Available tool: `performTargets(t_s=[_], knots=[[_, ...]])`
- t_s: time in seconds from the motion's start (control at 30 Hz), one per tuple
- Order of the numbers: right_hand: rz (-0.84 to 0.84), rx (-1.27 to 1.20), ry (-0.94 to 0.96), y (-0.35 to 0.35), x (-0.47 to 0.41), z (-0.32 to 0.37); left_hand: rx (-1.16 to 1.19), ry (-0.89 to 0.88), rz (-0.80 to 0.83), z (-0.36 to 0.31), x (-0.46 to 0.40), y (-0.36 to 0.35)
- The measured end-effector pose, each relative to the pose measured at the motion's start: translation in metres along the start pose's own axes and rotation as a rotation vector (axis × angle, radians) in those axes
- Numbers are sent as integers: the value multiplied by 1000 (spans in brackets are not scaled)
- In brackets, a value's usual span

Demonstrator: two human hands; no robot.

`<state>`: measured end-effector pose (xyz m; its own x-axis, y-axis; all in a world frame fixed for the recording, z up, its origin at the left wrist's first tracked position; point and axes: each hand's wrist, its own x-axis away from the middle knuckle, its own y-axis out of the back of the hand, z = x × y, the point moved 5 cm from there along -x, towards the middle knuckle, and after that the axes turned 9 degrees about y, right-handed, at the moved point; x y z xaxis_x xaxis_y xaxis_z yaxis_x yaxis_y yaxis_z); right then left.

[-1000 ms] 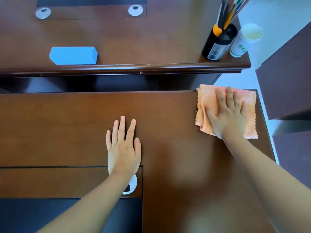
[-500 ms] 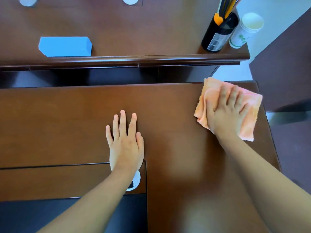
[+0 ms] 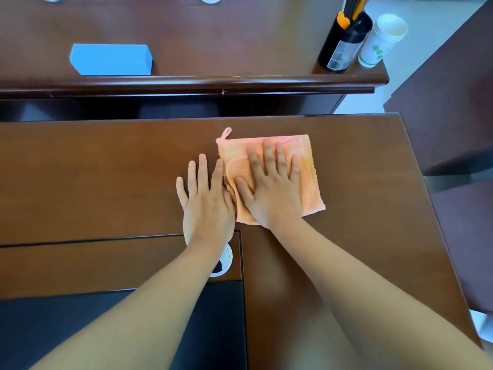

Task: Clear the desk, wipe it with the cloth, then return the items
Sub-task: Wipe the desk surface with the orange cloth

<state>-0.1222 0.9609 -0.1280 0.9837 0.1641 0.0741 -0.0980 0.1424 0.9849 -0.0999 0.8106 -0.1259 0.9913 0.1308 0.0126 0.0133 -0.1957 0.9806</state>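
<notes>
On the far, raised desk, a blue box (image 3: 110, 60) sits at left, with a black pen holder (image 3: 344, 42) and a stack of white paper cups (image 3: 381, 41) parked together at its right corner, well apart from the work going on below. The near desk (image 3: 93, 177) is bare of loose items across its visible surface, which suggests the clearing step is done and the wiping is under way.

The person's left hand (image 3: 206, 201) lies flat on the wood, palm down, fingers extended and close together, holding nothing; its wrist partly covers a white cable grommet (image 3: 222, 263) set in the desk. Just beside it, touching or nearly so, the right hand (image 3: 272, 188) presses palm down on the orange cloth (image 3: 309, 177), 4 fingers spread over the fabric and the thumb angled toward the left hand.

The cloth lies folded and flat near the middle of the desk, a small hanging loop poking out at its upper left corner. It looks soft, light and limp, likely to bunch or unfold if pushed from 1 edge. A flat palm over its centre, as here, seems the surest hold for wiping; for lifting, pinching a folded edge or the loop should serve. The polished wood looks slick, so the cloth should glide with light pressure.
</notes>
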Motion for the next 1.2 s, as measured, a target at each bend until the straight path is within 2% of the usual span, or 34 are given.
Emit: performTargets(t_s=[0.17, 0.27, 0.77, 1.0, 1.2], knots=[[23, -27, 137, 0, 19, -16, 6, 2, -6, -2, 1, 0], [21, -31, 134, 6, 28, -37, 45, 6, -17, -2, 2, 1], [0, 20, -278, 43, 99, -248, 126, 90, -50, -3, 4, 4], [-18, 49, -307, 40, 99, -243, 102, 85, -40, -7, 4, 5], [-18, 74, -263, 28, 91, -182, 99, 67, -42, -4, 3, 1]])
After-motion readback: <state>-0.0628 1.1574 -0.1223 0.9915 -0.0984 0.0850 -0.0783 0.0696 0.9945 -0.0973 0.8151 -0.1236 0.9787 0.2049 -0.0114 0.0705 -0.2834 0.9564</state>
